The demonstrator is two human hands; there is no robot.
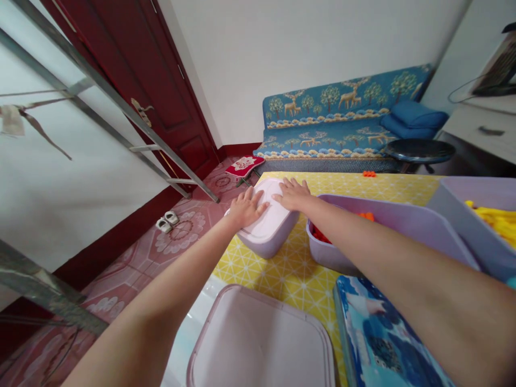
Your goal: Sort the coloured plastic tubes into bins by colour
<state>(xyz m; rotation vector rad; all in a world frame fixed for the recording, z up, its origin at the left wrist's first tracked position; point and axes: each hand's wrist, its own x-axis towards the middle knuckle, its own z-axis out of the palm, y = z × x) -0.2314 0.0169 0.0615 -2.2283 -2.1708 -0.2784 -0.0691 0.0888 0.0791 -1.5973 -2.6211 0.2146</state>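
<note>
A pale lilac lidded box stands at the far left corner of the yellow patterned table. My left hand lies flat on its white lid, fingers spread. My right hand rests palm down on the lid's far edge, fingers stretched out too. Neither hand holds anything. My right forearm crosses over an open lilac bin with orange pieces inside.
A loose pale lid lies at the near table edge beside a blue patterned box. Another lilac bin holds yellow pieces at right. Beyond the table are a blue sofa, a round stool, a red door, a ladder and small shoes on the floor.
</note>
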